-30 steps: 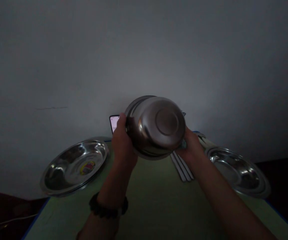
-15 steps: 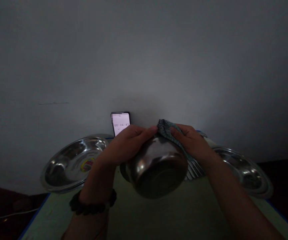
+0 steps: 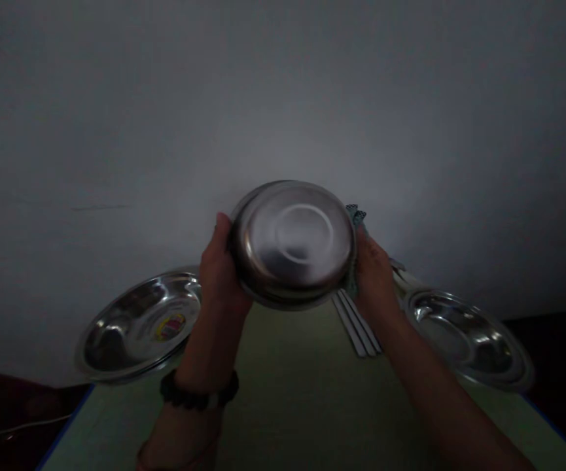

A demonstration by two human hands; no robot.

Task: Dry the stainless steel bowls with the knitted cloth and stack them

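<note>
A shiny steel bowl [image 3: 295, 239] is held up above the table, its round underside turned toward me. My left hand [image 3: 221, 271] grips the bowl's left side, thumb pointing up and fingers hidden behind it. On the right, my right hand [image 3: 373, 271] presses a green-and-dark checked cloth [image 3: 353, 261] against the bowl's edge. Most of the cloth is out of sight between hand and bowl. Below the right hand, several pieces of steel cutlery [image 3: 358, 327] lie on the table; their far ends are covered.
To the left a wide steel dish [image 3: 116, 333] with a yellow-and-red sticker rests on the green table [image 3: 302, 392]. More steel dishes [image 3: 479, 340] sit at the right edge. A grey wall [image 3: 283, 98] rises directly behind. A white cable [image 3: 22, 426] runs at lower left.
The bowl has been raised and tipped so its base faces me. My left hand has moved to its left side, my right hand to its right with the cloth. The phone is now hidden.
</note>
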